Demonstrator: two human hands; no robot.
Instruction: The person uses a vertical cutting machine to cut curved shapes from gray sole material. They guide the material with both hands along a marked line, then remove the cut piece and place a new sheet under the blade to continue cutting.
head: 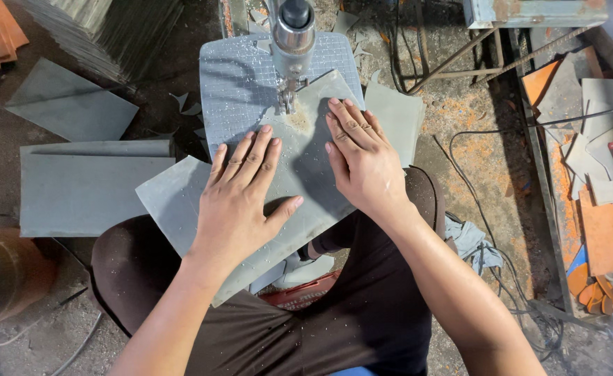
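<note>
- The large flat grey sheet of stiff board (299, 174) lies tilted across the pale grey square machine table (240, 83), its near corner overhanging the person's lap; its far edge sits right under the metal cutting head of the upright machine (291, 49)
- The left hand (240, 198) lies flat on the sheet, fingers spread and pointing far toward the blade; its grip is open, pressing down and closed on nothing
- The right hand (362, 157) is likewise flat and open on the sheet's right part, fingertips just beside the cutting point; a small heap of pale dust (297, 120) sits between the two hands' fingertips
- Risk, as I judge it: both sets of fingertips are near the blade; a sudden slip of the sheet could carry a finger into it
- The sheet is held by palm pressure alone; chips and dust scattered on the table could let it skid or twist, spoiling the cut line
- The overhanging near corner is unsupported; its weight may tip the sheet if pressure eases
- More grey sheets (83, 188) lie on the floor at left; orange and grey offcuts (599, 230) fill a tray at right; loose cables (501, 264) trail on the floor near the right knee, and could snag
</note>
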